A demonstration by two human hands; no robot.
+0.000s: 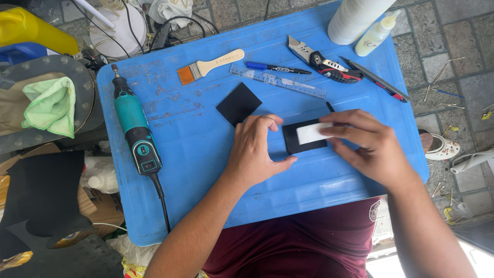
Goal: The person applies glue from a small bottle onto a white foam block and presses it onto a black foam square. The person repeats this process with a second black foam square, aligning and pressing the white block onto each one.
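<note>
A black rectangular piece (296,141) lies flat on the blue plastic board (206,154). My right hand (368,146) presses a small white block (310,133) onto that piece with its fingertips. My left hand (256,153) rests beside the piece's left edge, thumb and forefinger curved around it and touching its side. A second black square (238,103) lies just beyond my left hand, tilted like a diamond.
On the board lie a teal rotary tool (135,126) with its cord, a paintbrush (208,67), a clear ruler (278,81), a blue pen (275,67), a utility knife (324,65) and a second cutter (378,80). A white roll (355,18) and glue bottle (375,35) stand at the far right.
</note>
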